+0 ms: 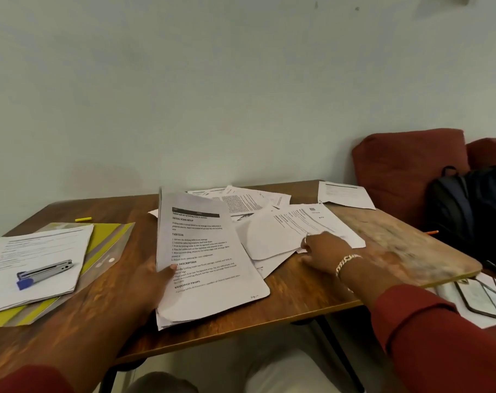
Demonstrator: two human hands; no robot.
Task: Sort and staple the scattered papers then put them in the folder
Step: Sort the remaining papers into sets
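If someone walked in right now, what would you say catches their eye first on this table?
Probably the sheaf of papers that the left hand holds tilted up at the table's middle. Next, the right hand reaching onto the scattered papers just behind. Last, at the left end, the stapler lying on a neat stack over the yellow folder.

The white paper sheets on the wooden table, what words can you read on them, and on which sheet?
White printed sheet held up by the left hand: "INITIAL SCENE SETUP"
Same sheet: "TASK GOAL"
Same sheet: "DESCRIPTION" (the word before it is covered by the thumb)
Same sheet: "REQUIRED PROPS"
Its dark title bar and small body lines: too blurred to read.
Loose white sheets under the right hand: too blurred.
White stack under the blue and silver stapler: too blurred.
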